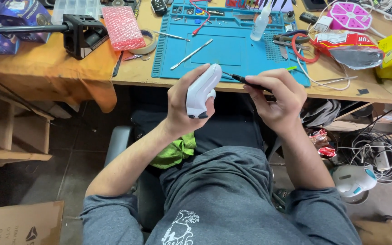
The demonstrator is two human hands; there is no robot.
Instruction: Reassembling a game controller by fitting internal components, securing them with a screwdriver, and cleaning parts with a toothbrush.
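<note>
My left hand (pixel 183 106) grips a white handheld controller (pixel 201 90) with dark buttons at its lower end, held upright over my lap just in front of the bench edge. My right hand (pixel 278 97) holds a thin black screwdriver (pixel 243 80), its tip touching the upper right side of the controller. Both hands hover below the blue work mat (pixel 232 50) on the wooden bench.
On the mat lie metal pry tools (pixel 191 53) and a clear dropper bottle (pixel 260 22). A pink bubble-wrap bag (pixel 122 27), a tape roll (pixel 149 41) and a black stand (pixel 83 34) sit left. Red pliers (pixel 301 41), a pink power strip (pixel 350 14) and cables lie right.
</note>
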